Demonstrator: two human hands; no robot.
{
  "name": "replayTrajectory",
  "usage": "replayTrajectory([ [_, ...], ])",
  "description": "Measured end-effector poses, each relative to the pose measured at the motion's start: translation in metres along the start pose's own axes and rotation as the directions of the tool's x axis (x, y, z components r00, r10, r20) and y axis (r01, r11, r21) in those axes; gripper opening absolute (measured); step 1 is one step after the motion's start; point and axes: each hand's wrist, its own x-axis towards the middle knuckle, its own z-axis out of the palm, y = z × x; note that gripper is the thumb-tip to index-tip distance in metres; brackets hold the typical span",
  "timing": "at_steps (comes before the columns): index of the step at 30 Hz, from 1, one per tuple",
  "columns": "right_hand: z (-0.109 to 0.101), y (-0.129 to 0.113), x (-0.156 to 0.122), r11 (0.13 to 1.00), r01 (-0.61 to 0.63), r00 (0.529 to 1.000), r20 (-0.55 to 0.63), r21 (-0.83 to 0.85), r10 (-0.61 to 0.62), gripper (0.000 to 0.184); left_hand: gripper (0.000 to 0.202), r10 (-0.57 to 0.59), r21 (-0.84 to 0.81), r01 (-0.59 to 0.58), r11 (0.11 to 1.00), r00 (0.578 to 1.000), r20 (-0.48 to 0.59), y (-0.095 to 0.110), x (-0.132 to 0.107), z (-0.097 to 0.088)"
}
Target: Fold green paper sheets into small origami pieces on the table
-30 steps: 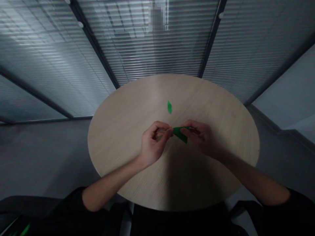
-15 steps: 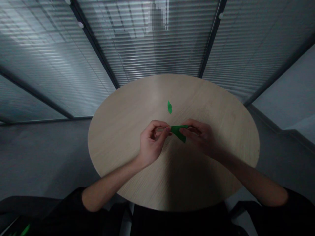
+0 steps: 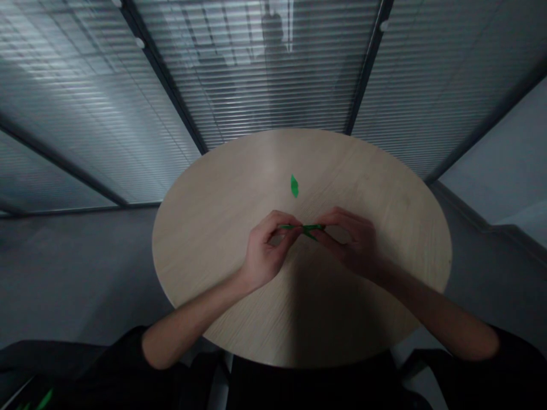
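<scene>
Both hands pinch one folded piece of green paper (image 3: 311, 228), held above the round table and seen nearly edge-on. My left hand (image 3: 269, 246) is closed on its left part, with thumb and fingertips together and a green edge showing between them. On the right end, my right hand (image 3: 352, 239) grips the paper between thumb and fingers. Part of the paper is hidden by the fingertips. A smaller green piece (image 3: 294, 186), pointed at its ends, lies on the tabletop beyond my hands and touches neither of them.
The round wooden table (image 3: 205, 228) stands in front of me, with my shadow across its near part. Behind it rise glass panels with blinds (image 3: 282, 97) and dark frames. Grey floor (image 3: 85, 262) shows at the left.
The folded green paper has turned from showing a broad flap to nearly edge-on. My left hand has shifted slightly right, and the fingertips are closer together. The small green piece has stayed put.
</scene>
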Motion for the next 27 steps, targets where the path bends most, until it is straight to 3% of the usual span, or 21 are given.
replayTrajectory([
  [5, -0.0024, -0.0049, 0.0006, 0.998, 0.048, 0.998, -0.049, -0.040, -0.050, 0.005, 0.002, 0.107, 0.096, -0.109, 0.989, 0.994, 0.028, 0.0009, 0.0005, -0.0006],
  [11, -0.0030, -0.0071, 0.0003, 0.995, 0.084, 0.996, -0.013, -0.045, -0.085, 0.008, 0.007, 0.250, 0.140, -0.256, 0.956, 0.966, 0.064, 0.0038, 0.0001, -0.0015],
  [18, -0.0018, -0.0080, 0.0012, 0.992, 0.121, 0.993, -0.012, -0.030, -0.121, 0.012, 0.004, 0.278, 0.149, -0.283, 0.948, 0.959, 0.053, 0.0031, -0.0003, -0.0023],
  [27, -0.0029, -0.0070, 0.0001, 0.997, 0.078, 0.997, 0.011, -0.016, -0.077, 0.007, 0.006, 0.294, 0.165, -0.302, 0.939, 0.953, 0.073, 0.0026, -0.0007, -0.0011],
])
